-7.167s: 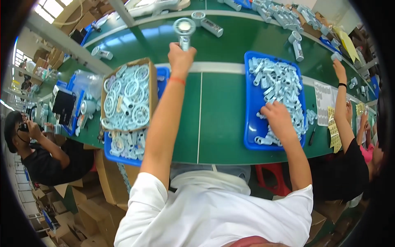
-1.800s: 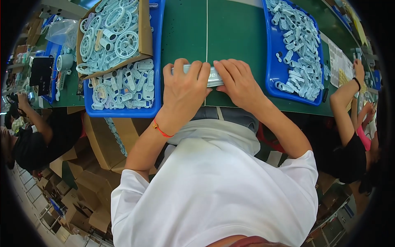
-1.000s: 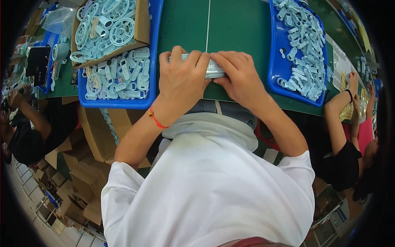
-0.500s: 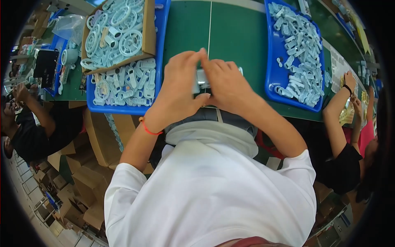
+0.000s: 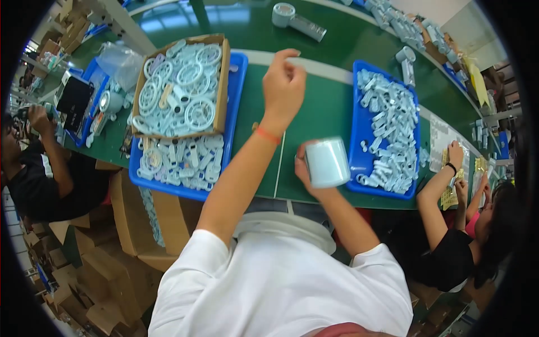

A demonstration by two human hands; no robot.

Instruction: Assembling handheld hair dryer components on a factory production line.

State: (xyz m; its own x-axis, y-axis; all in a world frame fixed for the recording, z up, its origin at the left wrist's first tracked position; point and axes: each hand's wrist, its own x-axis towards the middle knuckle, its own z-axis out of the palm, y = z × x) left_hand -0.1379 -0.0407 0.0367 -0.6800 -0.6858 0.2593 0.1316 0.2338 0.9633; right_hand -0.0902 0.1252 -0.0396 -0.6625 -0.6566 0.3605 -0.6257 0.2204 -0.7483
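Note:
My left hand (image 5: 285, 87) is stretched forward over the green table, its index finger extended and the others partly curled, with nothing visible in it. Beyond it on the far belt lies a pale blue handheld fan (image 5: 297, 21) with a round head and a straight handle. Near the table's front edge my right hand (image 5: 303, 167) grips a pale blue cylinder-shaped housing (image 5: 328, 163), its fingers wrapped around the left side. The far side of the housing is hidden. A blue tray (image 5: 359, 129) with many small pale blue parts stands to the right of it.
At left, a cardboard box (image 5: 225, 84) of pale blue rings sits on a blue tray (image 5: 234, 106) of small parts. Another handheld fan (image 5: 407, 66) lies beyond the right tray. Co-workers (image 5: 443, 224) sit on both sides. Open cartons (image 5: 129, 216) stand below the table at left.
My hands were together in front of me and have parted. The left has reached forward; the right has moved right with the pale blue housing, now plainly visible. The view has shifted, showing more of the far belt.

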